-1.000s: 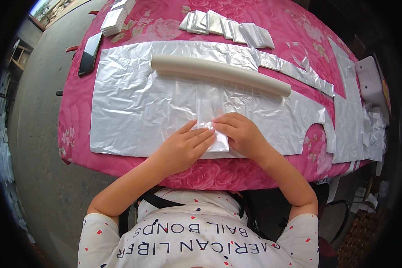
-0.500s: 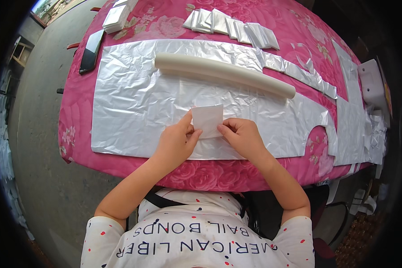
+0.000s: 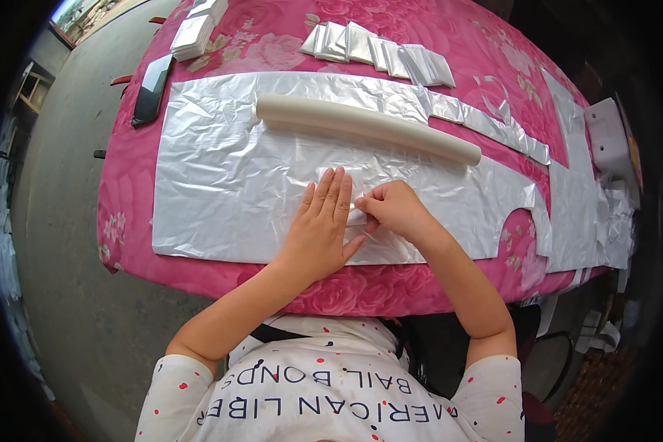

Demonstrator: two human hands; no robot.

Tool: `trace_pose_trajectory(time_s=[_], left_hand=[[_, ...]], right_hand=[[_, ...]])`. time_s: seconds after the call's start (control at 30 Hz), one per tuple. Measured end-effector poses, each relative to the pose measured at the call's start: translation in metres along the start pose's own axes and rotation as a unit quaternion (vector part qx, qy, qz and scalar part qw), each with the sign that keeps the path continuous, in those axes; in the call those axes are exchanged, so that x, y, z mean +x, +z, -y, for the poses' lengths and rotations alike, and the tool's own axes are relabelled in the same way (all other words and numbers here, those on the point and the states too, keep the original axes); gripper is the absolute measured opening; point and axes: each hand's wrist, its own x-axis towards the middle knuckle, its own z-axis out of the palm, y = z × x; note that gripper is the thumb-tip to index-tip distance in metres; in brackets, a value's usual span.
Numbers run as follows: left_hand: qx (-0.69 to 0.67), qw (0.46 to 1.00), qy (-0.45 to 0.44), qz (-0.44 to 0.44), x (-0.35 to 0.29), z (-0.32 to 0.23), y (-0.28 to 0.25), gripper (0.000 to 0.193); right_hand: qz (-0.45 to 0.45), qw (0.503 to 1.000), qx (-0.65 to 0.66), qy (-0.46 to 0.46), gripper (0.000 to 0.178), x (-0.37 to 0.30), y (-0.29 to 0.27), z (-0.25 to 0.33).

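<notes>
A desk with a pink flowered cloth stands before the person. At its left side lies a dark phone, and just beyond the phone there is a stack of folded white pieces. Next comes a wide silvery sheet, which lies flat and a little wrinkled along the near part of the desk. On this sheet the left hand rests palm down, its fingers straight and close side by side, the thumb apart from them. Under it and just to its right is a small folded packet, partly hidden by the hand. A pale tube lies across the sheet, beyond both hands. Farther away, a row of flat packets overlaps one on another. The right hand is bent, with thumb and forefinger together, clamped on the right edge of the folded packet. To the right, a narrow silvery strip runs slantwise, and near the desk's right end stands a white box.
</notes>
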Motion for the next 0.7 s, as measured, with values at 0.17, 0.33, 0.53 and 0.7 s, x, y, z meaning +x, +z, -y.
trace_pose_trajectory(time_s=[0.17, 0.33, 0.53, 0.7], left_hand=[[0.004, 1.000, -0.015, -0.016, -0.006, 0.002, 0.011, 0.099], [0.002, 1.000, -0.024, 0.008, -0.007, 0.003, 0.004, 0.101], [-0.106, 0.989, 0.008, -0.107, -0.032, 0.006, -0.007, 0.081], [-0.548, 0.802, -0.197, 0.133, -0.117, 0.012, -0.046, 0.030]], right_hand=[[-0.046, 0.998, -0.026, -0.020, 0.021, -0.010, 0.007, 0.002], [-0.161, 0.934, -0.288, -0.137, 0.027, -0.038, 0.011, 0.009], [-0.190, 0.807, -0.339, -0.445, 0.034, -0.021, 0.021, 0.019], [-0.179, 0.772, -0.380, -0.478, 0.045, 0.010, 0.056, 0.012]])
